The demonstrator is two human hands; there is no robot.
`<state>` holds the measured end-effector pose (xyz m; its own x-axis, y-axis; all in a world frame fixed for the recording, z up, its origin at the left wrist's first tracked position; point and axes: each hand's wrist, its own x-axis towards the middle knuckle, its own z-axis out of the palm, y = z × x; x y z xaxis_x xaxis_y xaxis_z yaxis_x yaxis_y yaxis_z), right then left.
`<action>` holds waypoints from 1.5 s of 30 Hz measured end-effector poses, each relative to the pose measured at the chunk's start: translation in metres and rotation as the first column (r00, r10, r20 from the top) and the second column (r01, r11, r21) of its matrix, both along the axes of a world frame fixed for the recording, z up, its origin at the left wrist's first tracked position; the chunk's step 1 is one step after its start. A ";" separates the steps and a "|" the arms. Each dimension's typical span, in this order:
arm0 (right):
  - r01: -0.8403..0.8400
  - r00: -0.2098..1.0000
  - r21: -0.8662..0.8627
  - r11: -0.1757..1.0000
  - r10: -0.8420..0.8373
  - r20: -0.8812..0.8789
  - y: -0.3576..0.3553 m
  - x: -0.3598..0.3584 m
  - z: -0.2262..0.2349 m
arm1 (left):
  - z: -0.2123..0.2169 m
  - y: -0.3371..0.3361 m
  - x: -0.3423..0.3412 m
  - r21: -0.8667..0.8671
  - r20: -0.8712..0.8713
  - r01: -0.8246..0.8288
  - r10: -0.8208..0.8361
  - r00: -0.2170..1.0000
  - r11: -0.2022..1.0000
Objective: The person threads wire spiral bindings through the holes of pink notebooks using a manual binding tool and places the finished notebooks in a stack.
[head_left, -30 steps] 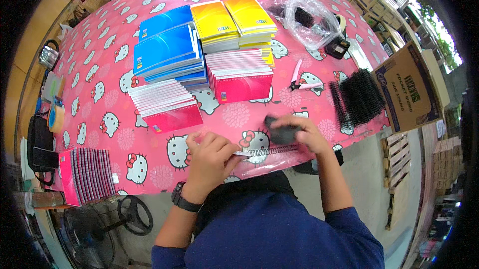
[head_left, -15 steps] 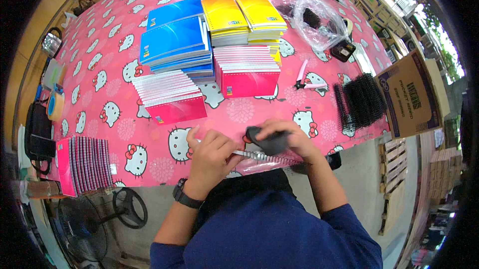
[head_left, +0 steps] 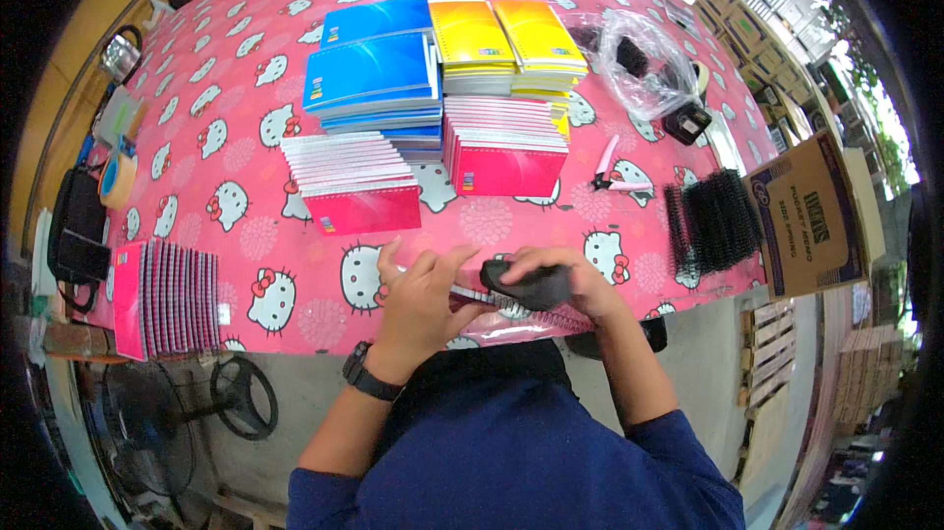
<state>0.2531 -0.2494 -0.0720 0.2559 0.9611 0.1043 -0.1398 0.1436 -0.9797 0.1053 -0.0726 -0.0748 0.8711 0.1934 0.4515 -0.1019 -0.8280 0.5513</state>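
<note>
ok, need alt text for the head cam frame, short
A person's left hand steadies a pink spiral notebook at the near edge of a table with a pink cartoon-cat cloth, while the right hand grips a dark tool over its coil. Behind lie stacks of blue, yellow and pink notebooks, and black binding coils.

Left hand (head_left: 425, 296) steadies a pink notebook (head_left: 511, 312) — right hand (head_left: 570, 279) grips a dark tool (head_left: 528, 284) on its spiral.

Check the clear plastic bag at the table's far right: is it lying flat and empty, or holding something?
Holding something. The clear plastic bag is puffed up, and a dark object shows inside through the film.
</note>
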 end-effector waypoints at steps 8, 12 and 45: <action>0.007 0.998 0.026 1.000 -0.008 0.062 0.008 0.000 0.008 | -0.016 0.023 -0.005 -0.410 0.219 -0.099 0.203 0.954 0.907; 0.135 0.951 -0.228 0.964 -0.061 0.303 0.019 -0.007 -0.002 | -0.044 0.024 -0.014 -0.879 0.010 0.009 -0.002 1.000 0.476; 0.471 0.174 0.208 0.857 -0.322 0.931 0.014 -0.033 0.036 | -0.026 0.032 -0.006 -0.744 -0.089 -0.147 0.121 0.989 0.652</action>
